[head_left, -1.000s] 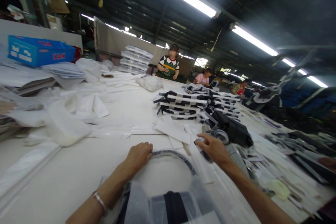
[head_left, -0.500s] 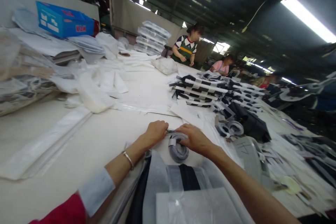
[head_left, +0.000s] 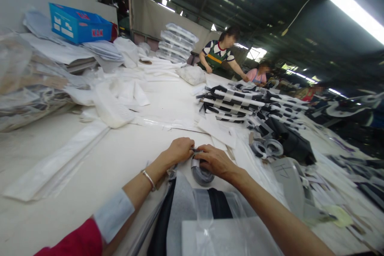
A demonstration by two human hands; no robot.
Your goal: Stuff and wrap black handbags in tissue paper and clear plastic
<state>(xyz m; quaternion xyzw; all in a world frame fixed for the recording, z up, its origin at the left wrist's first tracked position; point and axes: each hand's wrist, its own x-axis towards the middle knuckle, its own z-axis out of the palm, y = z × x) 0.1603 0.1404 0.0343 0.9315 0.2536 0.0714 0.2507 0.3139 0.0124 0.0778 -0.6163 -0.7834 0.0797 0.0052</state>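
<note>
A coil of grey strap with a pale band round it lies near the middle of the table. My left hand is closed at the coil's far left edge, its fingertips pinching the strap's end. My right hand curls over the coil's top and right side, thumb inside the ring and fingers meeting the left fingertips. Closer to me, a clear plastic bag covers a grey and black folded piece and a white sheet.
Stacked black and white wrapped bundles lie at the back right, near more grey coils and a black bag. A blue box sits on papers at the left. A co-worker stands across the table.
My right fingers have drawn in toward my left hand over the coil's top. Across the table, the co-worker has stretched an arm out toward the bundles. The view has shifted slightly.
</note>
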